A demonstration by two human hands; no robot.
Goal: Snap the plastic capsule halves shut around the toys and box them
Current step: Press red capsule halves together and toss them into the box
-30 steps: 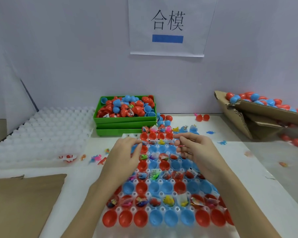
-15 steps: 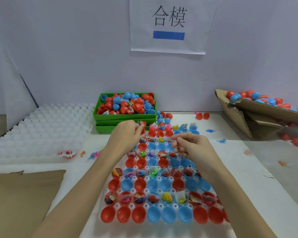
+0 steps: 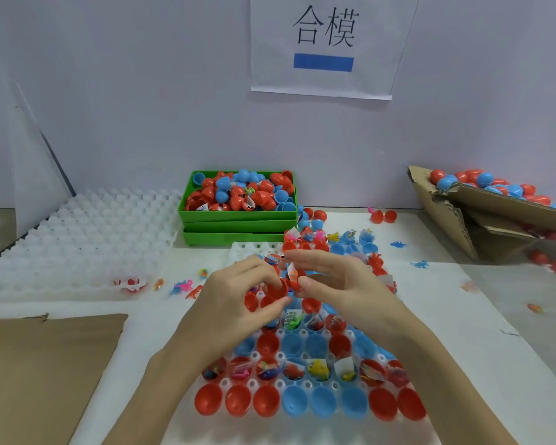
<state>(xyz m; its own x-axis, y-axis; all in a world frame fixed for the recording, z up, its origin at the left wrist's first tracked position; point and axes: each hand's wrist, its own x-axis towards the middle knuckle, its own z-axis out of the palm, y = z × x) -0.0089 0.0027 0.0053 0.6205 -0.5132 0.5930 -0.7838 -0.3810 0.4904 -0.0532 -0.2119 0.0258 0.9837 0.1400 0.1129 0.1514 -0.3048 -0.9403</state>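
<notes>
Both hands have pulled back toward me and come together since half a second ago, when lefty was way up by the green bin. Now my left hand [image 3: 238, 300] pinches an empty red half [image 3: 278, 289] and my right hand [image 3: 344, 284] pinches the other red half [image 3: 294, 279], the one with a bagged toy poking out. They're touching at the rims, not snapped yet as far as I can tell.

Progress-wise: honestly barely dented. The white tray [image 3: 302, 425] under my wrists is loaded with rows of open red and blue halves, plenty with toys sitting in them and waiting for lids. Some closed capsules are already piled in the cardboard box [image 3: 456, 220] off to my right, so the boxing has started.

Room to move: the box sits well to the right with bare table between, so an easy swing over. The green bin [image 3: 238, 216] of loose halves is just behind the tray. Flat cardboard [image 3: 45, 364] on my left, stacked empty trays [image 3: 77, 239] behind it. Only real hazard is dragging my forearms across the near rows.
</notes>
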